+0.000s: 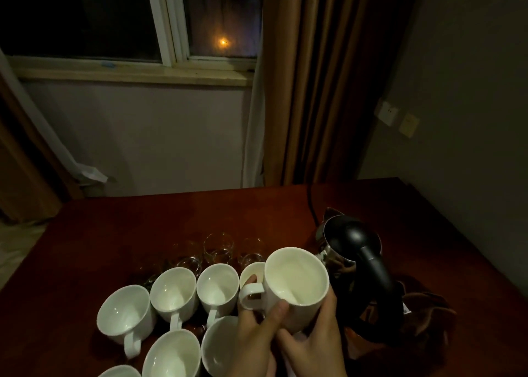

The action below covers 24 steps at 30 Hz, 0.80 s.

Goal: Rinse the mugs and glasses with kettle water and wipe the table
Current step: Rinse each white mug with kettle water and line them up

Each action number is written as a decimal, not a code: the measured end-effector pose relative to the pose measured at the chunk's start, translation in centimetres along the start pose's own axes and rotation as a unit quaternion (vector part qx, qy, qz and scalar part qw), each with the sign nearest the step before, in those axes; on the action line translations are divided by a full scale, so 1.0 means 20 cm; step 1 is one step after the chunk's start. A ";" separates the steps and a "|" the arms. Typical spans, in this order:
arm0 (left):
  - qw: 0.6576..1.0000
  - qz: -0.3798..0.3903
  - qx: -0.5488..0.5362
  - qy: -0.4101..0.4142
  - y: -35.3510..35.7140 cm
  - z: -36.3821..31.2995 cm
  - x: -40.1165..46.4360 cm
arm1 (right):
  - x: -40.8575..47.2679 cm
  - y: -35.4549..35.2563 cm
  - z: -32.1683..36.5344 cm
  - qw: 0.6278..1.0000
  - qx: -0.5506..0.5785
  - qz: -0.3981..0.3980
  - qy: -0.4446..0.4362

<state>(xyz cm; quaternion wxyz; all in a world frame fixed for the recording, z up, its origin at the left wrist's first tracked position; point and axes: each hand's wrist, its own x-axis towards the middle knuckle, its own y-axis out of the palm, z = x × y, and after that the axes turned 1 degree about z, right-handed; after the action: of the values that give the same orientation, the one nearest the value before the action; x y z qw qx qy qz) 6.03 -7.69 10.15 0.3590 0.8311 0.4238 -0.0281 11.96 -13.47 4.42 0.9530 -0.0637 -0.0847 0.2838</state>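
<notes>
Both hands cradle one white mug (295, 286) lifted above the table (114, 228): the left hand (254, 334) with a finger through the handle, the right hand (313, 339) wrapped under its body. Swirl gently, keeping it level. Other mugs (174, 291) crowd close on the left, the kettle (354, 259) just right, glasses (218, 246) behind; open tabletop lies beyond, toward the far edge.

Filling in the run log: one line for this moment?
left hand: holds white mug | right hand: cups same mug | mug: raised, tilted | kettle: on table
</notes>
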 end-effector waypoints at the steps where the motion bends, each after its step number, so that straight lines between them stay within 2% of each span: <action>1: 1.000 -0.002 -0.004 0.001 0.01 0.01 0.00 | 0.00 0.00 0.01 1.000 -0.005 -0.006 -0.002; 6: 0.996 -0.001 -0.053 -0.064 0.09 0.00 0.02 | 0.03 -0.02 0.04 0.999 -0.031 -0.031 -0.014; 12: 0.981 0.049 -0.114 -0.147 0.00 0.02 0.12 | 0.04 -0.11 0.08 0.994 -0.095 0.047 -0.040; 14: 0.978 0.052 -0.125 -0.158 0.00 0.02 0.15 | 0.05 -0.19 0.12 0.976 -0.174 0.001 -0.129; 16: 0.985 0.029 -0.105 -0.132 -0.02 0.03 0.18 | 0.07 -0.32 0.12 0.948 -0.238 -0.117 -0.177; 17: 0.989 0.016 -0.090 -0.118 -0.03 0.03 0.20 | 0.09 -0.39 0.10 0.938 -0.261 -0.161 -0.159; 19: 0.991 0.007 -0.082 -0.104 -0.05 0.03 0.23 | 0.15 -0.48 0.12 0.951 -0.246 -0.189 -0.017; 21: 0.990 0.006 -0.095 -0.103 -0.06 0.04 0.26 | 0.19 -0.50 0.13 0.962 -0.201 -0.112 0.148; 22: 0.990 0.000 -0.101 -0.101 -0.07 0.04 0.28 | 0.21 -0.51 0.14 0.964 -0.183 -0.085 0.175; 24: 0.990 -0.013 -0.105 -0.090 -0.08 0.05 0.31 | 0.23 -0.52 0.15 0.970 -0.143 -0.097 0.172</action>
<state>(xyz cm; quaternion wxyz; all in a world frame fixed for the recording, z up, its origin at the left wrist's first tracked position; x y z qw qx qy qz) 9.04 -3.45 6.33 0.4809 0.7769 0.4014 -0.0631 20.61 -19.29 9.62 0.9571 -0.2390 0.0351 0.1598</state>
